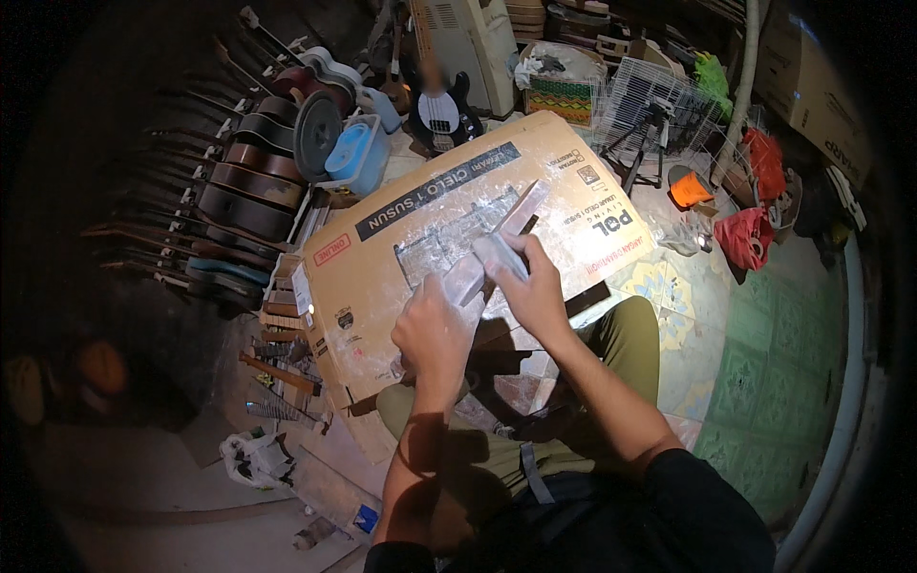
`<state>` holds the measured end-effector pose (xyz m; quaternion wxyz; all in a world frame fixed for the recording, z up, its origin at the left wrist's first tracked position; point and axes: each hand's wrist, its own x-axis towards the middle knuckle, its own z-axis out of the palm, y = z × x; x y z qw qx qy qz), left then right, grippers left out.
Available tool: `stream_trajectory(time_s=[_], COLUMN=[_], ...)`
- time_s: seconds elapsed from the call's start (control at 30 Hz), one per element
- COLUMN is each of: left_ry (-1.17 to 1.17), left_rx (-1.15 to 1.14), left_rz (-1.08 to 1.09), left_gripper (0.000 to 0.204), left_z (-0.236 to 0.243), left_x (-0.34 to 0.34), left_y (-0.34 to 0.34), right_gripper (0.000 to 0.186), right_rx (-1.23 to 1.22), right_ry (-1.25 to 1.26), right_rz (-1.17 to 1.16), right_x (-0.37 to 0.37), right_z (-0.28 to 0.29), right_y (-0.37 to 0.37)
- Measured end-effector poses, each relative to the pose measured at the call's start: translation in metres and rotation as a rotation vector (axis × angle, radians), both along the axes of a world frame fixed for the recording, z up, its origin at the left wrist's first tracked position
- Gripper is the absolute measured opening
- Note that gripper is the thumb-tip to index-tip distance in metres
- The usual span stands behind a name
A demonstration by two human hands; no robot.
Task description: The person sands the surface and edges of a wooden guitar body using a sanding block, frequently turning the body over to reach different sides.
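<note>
A long, narrow, pale piece point(521, 205), dusted with powder, slants across my lap toward the upper right. My left hand point(430, 329) is closed round its lower end. My right hand point(530, 291) grips a small greyish pad or sheet point(495, 250) against the piece's middle, thumb and fingers bent around it. Beneath both hands lies a large cardboard sheet point(363, 286), its surface marked with white dust, over my crossed legs. The exact material of the piece is unclear.
Several guitars point(244, 205) are racked on the left, with a blue plastic tub point(353, 153) beside them. A black guitar point(439, 119) stands at the back. A wire cage point(640, 95), red bags point(740, 239) and an orange item point(688, 186) sit rightward. Tools point(287, 377) lie at lower left.
</note>
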<state>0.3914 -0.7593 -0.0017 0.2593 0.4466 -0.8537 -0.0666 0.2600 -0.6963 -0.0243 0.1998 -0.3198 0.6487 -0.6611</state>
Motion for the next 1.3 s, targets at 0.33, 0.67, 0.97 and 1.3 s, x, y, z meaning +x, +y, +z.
stream_trajectory(time_s=[0.33, 0.67, 0.97, 1.3], left_ry=[-0.041, 0.011, -0.064, -0.114], left_rx=[-0.002, -0.019, -0.01, 0.261], left_rz=[0.041, -0.006, 0.009, 0.213], left_gripper=[0.014, 0.017, 0.019, 0.058], left_z=[0.005, 0.002, -0.005, -0.001], left_x=[0.0, 0.004, -0.006, -0.002], left_y=[-0.012, -0.011, 0.002, 0.01], right_gripper=[0.041, 0.044, 0.047, 0.045], right_rx=[-0.157, -0.008, 0.067, 0.087], right_ry=[0.456, 0.422, 0.336, 0.554], right_rz=[-0.136, -0.052, -0.02, 0.09], right_x=[0.043, 0.023, -0.009, 0.026], right_z=[-0.035, -0.009, 0.005, 0.034], right_y=[-0.002, 0.005, 0.01, 0.035])
